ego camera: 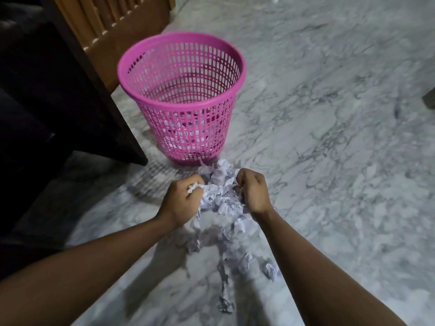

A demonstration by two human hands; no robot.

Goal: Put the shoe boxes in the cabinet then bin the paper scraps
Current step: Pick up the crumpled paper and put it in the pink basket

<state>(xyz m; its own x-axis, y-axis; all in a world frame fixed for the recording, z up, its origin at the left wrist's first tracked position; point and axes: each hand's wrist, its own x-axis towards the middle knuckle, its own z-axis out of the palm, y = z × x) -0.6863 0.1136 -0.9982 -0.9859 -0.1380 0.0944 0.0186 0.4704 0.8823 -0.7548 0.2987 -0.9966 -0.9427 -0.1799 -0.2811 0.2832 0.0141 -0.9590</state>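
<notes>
I am holding a bundle of scraps [220, 194] between both hands, just in front of the bin [182, 95] and near its base. My left hand [182, 200] is curling tight around a wad, fingers closed on paper; my right hand [253, 190] is pinching the other side of the bundle, fingers likewise closed on it. More scraps are lying loose on the floor [329, 137] below my wrists, trailing back toward me. The bin is standing upright beside a dark cabinet [70, 95], and some white paper seems to be showing through its mesh near the bottom. I am judging the main risk to be spillage: the bundle is ragged and only gripped at its two ends, so pieces in the middle could drop while I am lifting it over the rim. Clipping the rim with a wrist could also tip so light a bin. No shoe boxes are showing in this view. I am finding no brand, label or readable writing anywhere; any print on the scraps is too blurred to tell.
</notes>
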